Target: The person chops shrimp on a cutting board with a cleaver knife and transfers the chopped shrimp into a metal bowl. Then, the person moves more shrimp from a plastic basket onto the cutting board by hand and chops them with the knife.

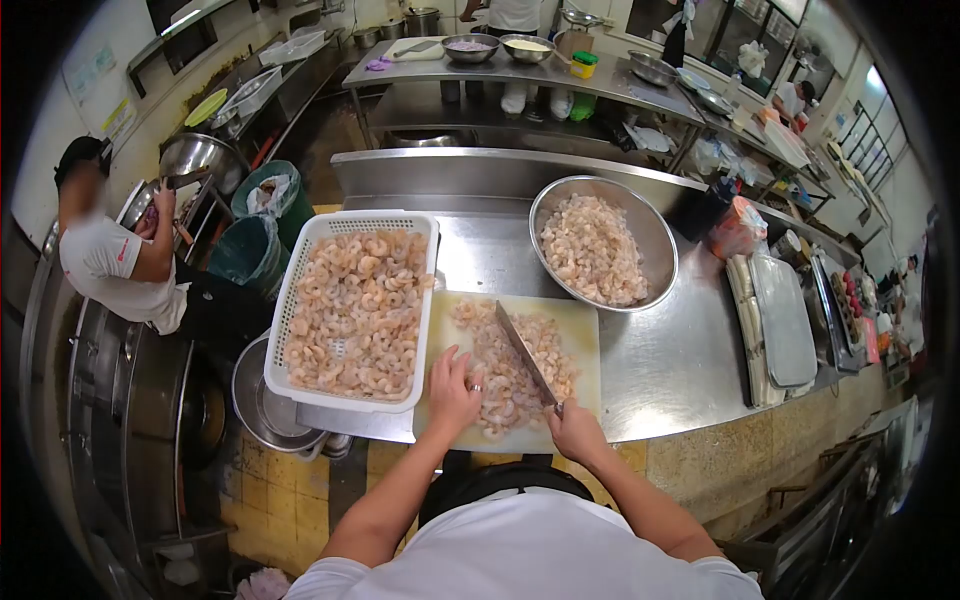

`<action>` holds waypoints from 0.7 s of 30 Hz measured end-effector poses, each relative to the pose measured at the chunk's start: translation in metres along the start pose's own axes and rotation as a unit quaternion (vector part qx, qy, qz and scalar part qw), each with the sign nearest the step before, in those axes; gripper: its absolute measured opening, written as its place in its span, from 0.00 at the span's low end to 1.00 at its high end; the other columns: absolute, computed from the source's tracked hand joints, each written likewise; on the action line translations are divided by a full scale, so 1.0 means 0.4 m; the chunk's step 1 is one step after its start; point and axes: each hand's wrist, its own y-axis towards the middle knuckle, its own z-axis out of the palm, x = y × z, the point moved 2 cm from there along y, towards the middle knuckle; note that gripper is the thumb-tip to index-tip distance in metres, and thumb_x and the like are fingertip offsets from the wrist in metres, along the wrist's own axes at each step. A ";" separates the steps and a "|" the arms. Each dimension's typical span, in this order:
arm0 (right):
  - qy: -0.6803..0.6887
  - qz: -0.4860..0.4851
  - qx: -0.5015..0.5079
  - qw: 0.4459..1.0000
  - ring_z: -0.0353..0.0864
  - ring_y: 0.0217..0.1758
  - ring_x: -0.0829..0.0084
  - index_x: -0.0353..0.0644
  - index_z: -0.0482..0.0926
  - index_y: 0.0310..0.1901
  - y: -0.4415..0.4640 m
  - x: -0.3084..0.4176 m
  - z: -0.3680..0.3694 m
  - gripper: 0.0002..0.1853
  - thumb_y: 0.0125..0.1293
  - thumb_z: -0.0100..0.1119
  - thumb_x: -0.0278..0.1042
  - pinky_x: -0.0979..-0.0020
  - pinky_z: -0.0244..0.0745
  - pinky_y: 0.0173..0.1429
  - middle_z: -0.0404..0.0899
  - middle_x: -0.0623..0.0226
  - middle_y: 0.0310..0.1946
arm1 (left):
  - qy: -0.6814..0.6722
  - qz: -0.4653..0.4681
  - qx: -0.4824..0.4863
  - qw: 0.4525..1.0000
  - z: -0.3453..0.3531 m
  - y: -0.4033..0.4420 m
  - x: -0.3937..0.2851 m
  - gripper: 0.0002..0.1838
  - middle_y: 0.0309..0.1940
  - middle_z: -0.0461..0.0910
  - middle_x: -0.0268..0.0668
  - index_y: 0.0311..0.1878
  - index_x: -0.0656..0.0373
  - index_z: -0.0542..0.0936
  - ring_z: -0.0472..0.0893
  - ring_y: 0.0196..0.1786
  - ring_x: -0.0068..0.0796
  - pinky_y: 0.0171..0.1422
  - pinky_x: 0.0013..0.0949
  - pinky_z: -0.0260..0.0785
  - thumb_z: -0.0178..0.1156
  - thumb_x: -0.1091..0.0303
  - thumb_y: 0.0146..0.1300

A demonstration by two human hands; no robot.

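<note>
My right hand [578, 432] is wrapped round the handle of a kitchen knife [524, 352], its long blade slanting up and left across a pile of peeled shrimp [500, 380]. The shrimp lie on a pale cutting board [588, 340], many in pieces. At the pile's left edge is my left hand [455, 392], fingers stretched out and somewhat apart, close to the shrimp. Left of the board stands a white perforated basket [428, 300] filled with peeled shrimp. Behind the board to the right, a steel bowl [668, 262] holds cut shrimp.
A raised steel edge [480, 168] backs the steel table. Folded cloths and a grey tray [783, 320] lie at its right end, near a dark bottle [710, 208]. Bins [245, 252] and a co-worker [115, 255] are on the left. Bowls [470, 48] stand on the far table.
</note>
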 end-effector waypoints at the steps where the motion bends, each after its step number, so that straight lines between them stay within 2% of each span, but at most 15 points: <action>1: 0.006 0.003 0.002 1.000 0.85 0.40 0.31 0.27 0.76 0.44 -0.001 0.018 -0.023 0.21 0.78 0.58 0.44 0.40 0.79 0.47 0.84 0.33 0.33 | -0.001 -0.007 0.000 1.000 0.005 0.032 -0.001 0.28 0.72 0.70 0.55 0.69 0.64 0.77 0.70 0.72 0.59 0.78 0.58 0.62 0.65 0.62 0.68; 5: 0.040 0.001 -0.037 0.999 0.86 0.40 0.32 0.29 0.77 0.43 -0.062 0.073 -0.090 0.19 0.77 0.59 0.44 0.39 0.80 0.47 0.84 0.33 0.33 | 0.030 -0.029 -0.012 0.999 0.030 0.157 -0.002 0.32 0.72 0.70 0.55 0.73 0.64 0.72 0.70 0.73 0.59 0.79 0.56 0.63 0.64 0.62 0.69; 8: -0.008 0.032 -0.024 0.999 0.86 0.41 0.32 0.29 0.77 0.44 -0.041 -0.027 -0.003 0.19 0.77 0.59 0.44 0.39 0.79 0.48 0.85 0.34 0.34 | 0.093 -0.082 -0.004 0.992 0.069 0.265 0.000 0.33 0.73 0.69 0.54 0.75 0.62 0.70 0.69 0.74 0.58 0.79 0.54 0.63 0.64 0.63 0.69; 11: 0.025 0.020 -0.013 0.999 0.86 0.42 0.32 0.30 0.77 0.44 -0.045 -0.030 -0.026 0.18 0.77 0.59 0.43 0.39 0.79 0.49 0.85 0.34 0.35 | 0.114 -0.101 0.043 0.987 0.088 0.327 0.011 0.31 0.71 0.71 0.54 0.73 0.60 0.74 0.70 0.73 0.58 0.78 0.53 0.65 0.65 0.63 0.68; 12: 0.032 0.021 -0.015 0.999 0.86 0.42 0.32 0.30 0.77 0.44 -0.058 -0.019 -0.045 0.18 0.77 0.59 0.43 0.39 0.79 0.49 0.85 0.34 0.35 | 0.111 -0.086 0.071 0.988 0.097 0.337 0.026 0.25 0.66 0.75 0.53 0.66 0.60 0.80 0.72 0.71 0.56 0.76 0.51 0.67 0.64 0.64 0.67; 15: 0.046 0.023 -0.026 0.998 0.86 0.42 0.32 0.29 0.77 0.44 -0.078 0.017 -0.099 0.19 0.77 0.59 0.43 0.39 0.79 0.49 0.85 0.32 0.35 | 0.082 -0.077 0.128 0.985 0.097 0.335 0.026 0.18 0.61 0.77 0.53 0.58 0.62 0.84 0.73 0.68 0.55 0.75 0.50 0.68 0.63 0.67 0.66; 18: 0.038 0.037 -0.031 0.998 0.85 0.41 0.31 0.29 0.77 0.43 -0.079 -0.007 -0.071 0.19 0.77 0.59 0.43 0.39 0.79 0.48 0.84 0.32 0.35 | 0.054 -0.049 0.109 0.991 0.102 0.288 0.012 0.16 0.56 0.79 0.53 0.54 0.61 0.85 0.77 0.63 0.55 0.71 0.49 0.72 0.62 0.70 0.65; 21: 0.019 0.028 -0.028 0.999 0.85 0.40 0.31 0.30 0.77 0.42 -0.044 -0.066 -0.034 0.18 0.77 0.59 0.42 0.38 0.78 0.47 0.84 0.33 0.34 | 0.003 -0.064 0.128 0.990 0.117 0.238 0.016 0.14 0.53 0.80 0.53 0.51 0.62 0.86 0.80 0.58 0.56 0.66 0.50 0.75 0.63 0.74 0.62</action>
